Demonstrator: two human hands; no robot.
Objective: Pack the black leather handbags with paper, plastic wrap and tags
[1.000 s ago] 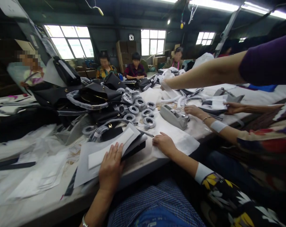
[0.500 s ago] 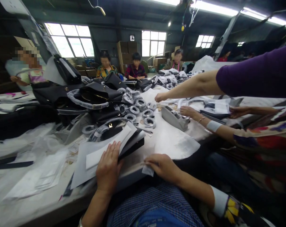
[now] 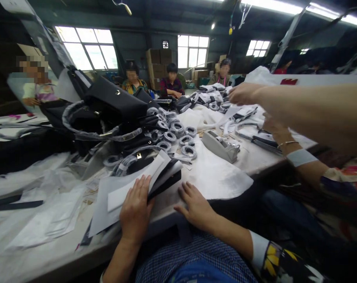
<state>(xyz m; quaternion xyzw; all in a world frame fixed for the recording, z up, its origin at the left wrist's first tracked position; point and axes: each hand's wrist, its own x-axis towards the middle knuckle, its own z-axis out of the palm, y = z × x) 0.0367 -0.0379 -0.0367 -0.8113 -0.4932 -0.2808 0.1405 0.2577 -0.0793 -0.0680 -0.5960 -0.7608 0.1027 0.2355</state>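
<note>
A black handbag (image 3: 166, 184) with white paper sheets (image 3: 122, 194) against it lies at the table's near edge. My left hand (image 3: 137, 208) holds it, fingers laid over the paper and thumb at the bag's side. Behind it a plastic-wrapped handle (image 3: 127, 164) curves beside a gold clasp (image 3: 138, 156). To the right of the bag, my right hand (image 3: 197, 206) rests at the table edge, fingers apart, with nothing visible in it. A grey tape dispenser (image 3: 219, 146) stands farther off on a white sheet (image 3: 222, 179).
Black handbags (image 3: 113, 100) are heaped at the back left, beside several wrapped strap coils (image 3: 177, 129). Loose white sheets (image 3: 54, 220) lie at the left. From the right, a co-worker's arm (image 3: 308, 110) reaches across, above another person's forearm (image 3: 296, 151). Several people sit across the table.
My right hand has let go of a small whitish piece and spread its fingers at the table edge. The co-worker's reaching arm has drawn right. A black bag at the back left has been raised.
</note>
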